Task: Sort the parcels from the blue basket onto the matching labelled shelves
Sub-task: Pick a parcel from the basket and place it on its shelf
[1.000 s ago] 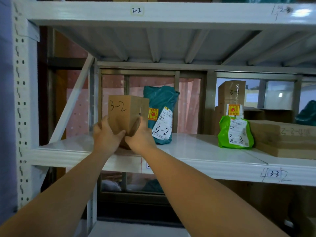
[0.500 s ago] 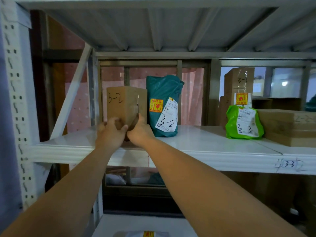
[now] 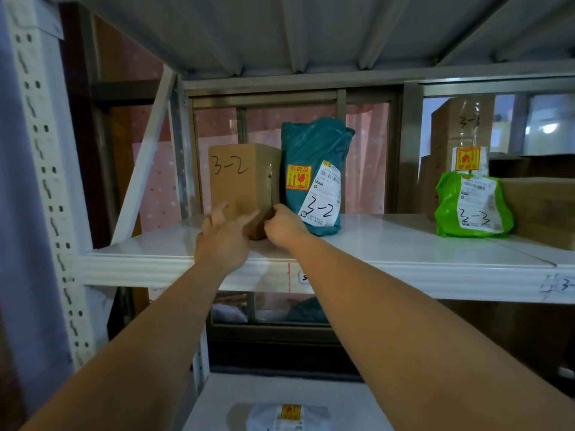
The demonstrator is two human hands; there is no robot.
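A brown cardboard box (image 3: 245, 178) marked "3-2" stands upright on the white shelf (image 3: 389, 244), its right side against a teal bag (image 3: 314, 150) also marked "3-2". My left hand (image 3: 222, 237) is at the box's lower front with fingers spread and loose, the thumb touching the cardboard. My right hand (image 3: 281, 227) has its fingers curled round the box's lower right edge, between the box and the teal bag. The blue basket is out of view.
Further right on the shelf sit a green bag (image 3: 473, 206) marked "3-3", flat cardboard boxes (image 3: 541, 209) and a tall box (image 3: 463, 129). A perforated upright (image 3: 40, 150) and diagonal brace (image 3: 146, 157) stand left. A white parcel (image 3: 287, 416) lies on the lower shelf.
The box has gone deeper onto the shelf and now stands beside the teal bag. My left hand has loosened from a grip to spread fingers. My view has moved closer.
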